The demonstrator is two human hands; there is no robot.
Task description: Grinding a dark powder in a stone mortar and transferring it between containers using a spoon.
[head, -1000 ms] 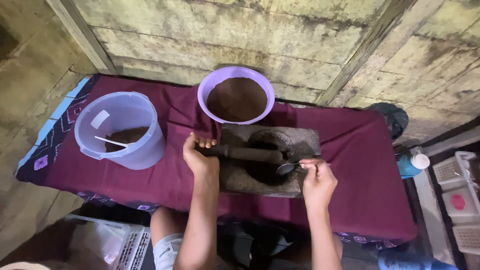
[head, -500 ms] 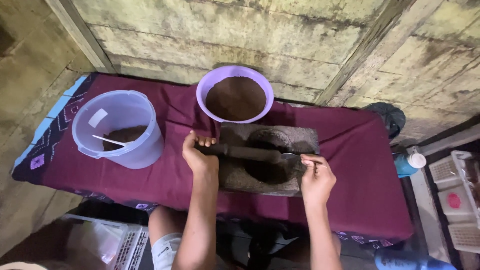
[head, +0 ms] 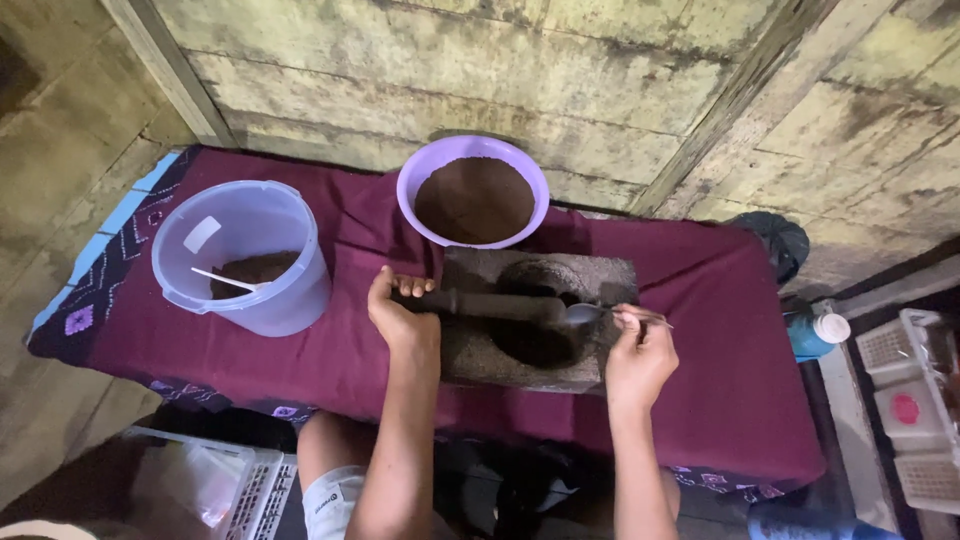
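- From the head view, our left hand [head: 398, 312] is closed around the dark stone pestle [head: 490, 304], which lies across the grinding stone [head: 610, 360].
- Our right hand [head: 640, 358] pinches a metal spoon [head: 592, 315], its bowl at the pestle's end above the stone's hollow.
- The purple bowl [head: 472, 196] behind is nearly full of brown powder; the clear tub [head: 240, 255] at left holds only a little, with a white spoon inside.
- We judge most is ground.

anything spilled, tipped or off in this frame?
Nothing stands out. The purple bowl of brown powder and clear plastic tub stand upright on the maroon cloth; no spill visible. Left hand grips the dark pestle; right hand holds a metal spoon.
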